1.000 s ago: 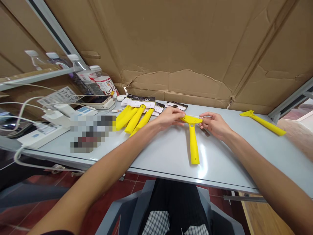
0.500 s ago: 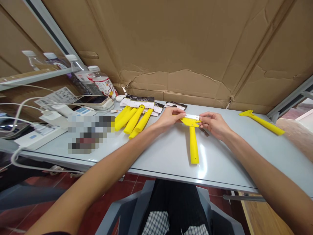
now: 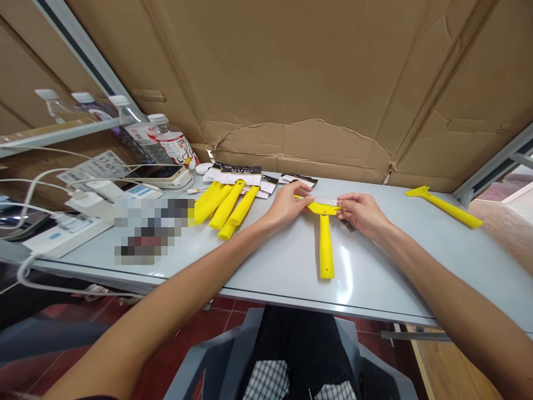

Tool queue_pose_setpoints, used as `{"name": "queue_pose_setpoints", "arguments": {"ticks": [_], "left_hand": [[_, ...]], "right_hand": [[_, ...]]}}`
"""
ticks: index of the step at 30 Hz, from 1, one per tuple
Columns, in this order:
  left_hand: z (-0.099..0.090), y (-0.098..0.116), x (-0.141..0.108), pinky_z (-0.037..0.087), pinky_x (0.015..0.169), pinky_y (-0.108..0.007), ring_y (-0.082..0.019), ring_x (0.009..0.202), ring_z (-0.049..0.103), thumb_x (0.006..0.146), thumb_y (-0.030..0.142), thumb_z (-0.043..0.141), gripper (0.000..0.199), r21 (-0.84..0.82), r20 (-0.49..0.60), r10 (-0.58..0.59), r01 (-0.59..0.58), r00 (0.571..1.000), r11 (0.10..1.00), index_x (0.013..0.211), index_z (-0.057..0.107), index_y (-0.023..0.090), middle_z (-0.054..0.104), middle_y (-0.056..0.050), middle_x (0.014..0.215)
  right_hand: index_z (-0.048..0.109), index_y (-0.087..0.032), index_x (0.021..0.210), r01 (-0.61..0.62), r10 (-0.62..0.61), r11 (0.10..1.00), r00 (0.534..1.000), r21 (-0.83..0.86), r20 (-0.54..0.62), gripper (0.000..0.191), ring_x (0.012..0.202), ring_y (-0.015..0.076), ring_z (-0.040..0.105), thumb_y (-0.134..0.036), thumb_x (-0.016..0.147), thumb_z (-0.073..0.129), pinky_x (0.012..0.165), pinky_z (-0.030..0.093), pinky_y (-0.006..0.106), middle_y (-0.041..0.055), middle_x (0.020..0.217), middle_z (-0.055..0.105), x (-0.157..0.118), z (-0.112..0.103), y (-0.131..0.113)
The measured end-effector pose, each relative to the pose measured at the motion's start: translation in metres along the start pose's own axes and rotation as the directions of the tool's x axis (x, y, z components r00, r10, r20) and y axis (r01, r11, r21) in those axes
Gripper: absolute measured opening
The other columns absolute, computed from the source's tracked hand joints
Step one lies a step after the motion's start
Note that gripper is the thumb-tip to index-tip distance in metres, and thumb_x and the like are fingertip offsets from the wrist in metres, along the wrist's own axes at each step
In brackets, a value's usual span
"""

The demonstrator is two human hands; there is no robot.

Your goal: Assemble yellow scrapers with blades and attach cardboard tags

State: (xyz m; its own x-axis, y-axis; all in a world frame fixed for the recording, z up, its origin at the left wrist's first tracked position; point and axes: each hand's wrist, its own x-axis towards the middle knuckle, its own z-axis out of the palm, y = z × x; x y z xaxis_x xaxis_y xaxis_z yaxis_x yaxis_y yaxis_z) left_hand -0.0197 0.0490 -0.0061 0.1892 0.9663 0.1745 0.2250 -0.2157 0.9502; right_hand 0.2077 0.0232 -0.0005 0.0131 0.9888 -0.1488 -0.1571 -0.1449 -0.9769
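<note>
A yellow scraper lies in front of me with its handle toward the table's front edge. Along the top of its wide head is a thin, pale blade. My left hand pinches the left end of the head and blade. At the opposite end, my right hand is closed, thumb and fingers on the blade's right corner. A small dark strip shows under the right fingers; what it is, I cannot tell.
Several yellow scrapers with black-and-white header cards lie to the left. Another yellow scraper is at the far right. Bottles, a phone and a cabled power strip crowd the left side. A cardboard wall stands behind.
The scraper's handle has swung slightly left, and the blade has tilted from bright to a paler, thinner look. Both hands keep their grip at the head's two ends.
</note>
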Motion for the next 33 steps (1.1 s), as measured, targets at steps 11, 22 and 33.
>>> {"name": "queue_pose_setpoints", "arguments": {"ticks": [11,22,33], "left_hand": [[-0.018,0.017,0.004,0.049,0.053,-0.03,-0.017,0.049,0.065,0.069,0.046,0.1,0.066,0.009,0.266,-0.261,0.268,0.928,0.963,0.118,0.067,0.016,0.071,-0.003,0.067],[-0.026,0.009,0.014,0.05,0.06,-0.026,-0.012,0.066,0.064,0.073,0.031,0.096,0.036,-0.247,0.018,-0.13,0.13,0.991,0.96,0.095,0.074,0.014,0.073,-0.004,0.076],[-0.006,0.003,0.003,0.052,0.068,-0.028,-0.017,0.081,0.069,0.071,0.04,0.096,0.034,-0.125,0.014,-0.055,0.056,0.998,0.991,0.091,0.081,0.016,0.079,-0.008,0.094]], "right_hand": [[0.071,-0.016,0.086,0.017,-0.017,1.0,1.0,-0.015,-0.012,0.016,0.062,0.0144,0.071,-0.003,0.082,0.079,0.058,0.062,0.024,0.0087,0.078,0.075,0.006,-0.004,0.002],[0.072,-0.015,0.088,0.032,-0.033,0.999,0.999,0.012,0.006,0.015,0.067,0.0158,0.072,-0.005,0.082,0.081,0.063,0.064,0.026,0.0089,0.078,0.074,0.004,-0.006,0.001],[0.073,-0.015,0.084,0.034,-0.034,0.999,0.999,0.016,0.022,0.014,0.065,0.0153,0.071,-0.001,0.084,0.075,0.061,0.064,0.025,0.0101,0.08,0.076,0.002,-0.003,0.0]]}}
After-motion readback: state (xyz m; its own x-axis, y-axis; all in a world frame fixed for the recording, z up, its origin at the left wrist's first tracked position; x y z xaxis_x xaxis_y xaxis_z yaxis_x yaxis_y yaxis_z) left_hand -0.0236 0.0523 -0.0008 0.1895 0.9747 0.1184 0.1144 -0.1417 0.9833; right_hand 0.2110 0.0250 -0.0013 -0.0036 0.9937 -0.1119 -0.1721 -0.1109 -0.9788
